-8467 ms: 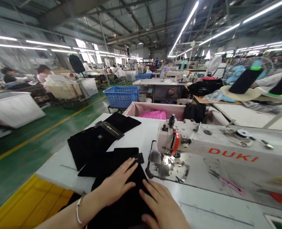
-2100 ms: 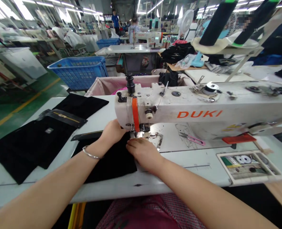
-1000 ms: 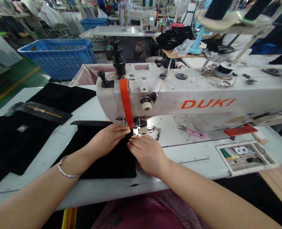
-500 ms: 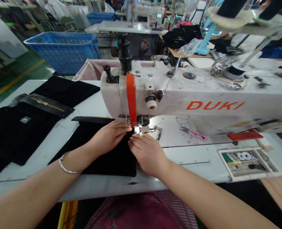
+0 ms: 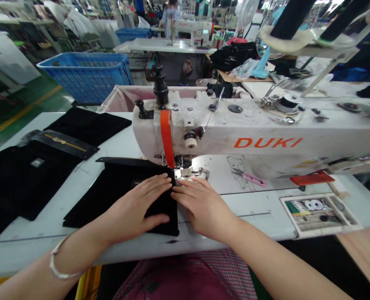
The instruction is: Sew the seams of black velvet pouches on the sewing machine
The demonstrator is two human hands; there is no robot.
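Note:
A black fabric piece [image 5: 109, 196] lies on the white table [image 5: 31, 239] with its right edge at the presser foot [image 5: 186, 171] of the white DUKI sewing machine [image 5: 250, 133]. My left hand [image 5: 137, 204] rests flat on the fabric, fingers spread toward the needle. My right hand [image 5: 203, 206] lies flat beside it, fingertips pressing the fabric's edge just in front of the foot. A small label shows on the fabric by my left fingertips.
More black pieces [image 5: 22, 179] and a zipper strip [image 5: 62, 143] lie at the left. Pink snips [image 5: 250, 178] lie on the machine bed, a small parts tray [image 5: 319, 212] at the right. A blue crate [image 5: 87, 79] and pink-lined bin [image 5: 122, 98] stand behind.
My left hand has slid back toward me and flattened with fingers spread on the fabric. My right hand also lies flatter; the view pulled back slightly.

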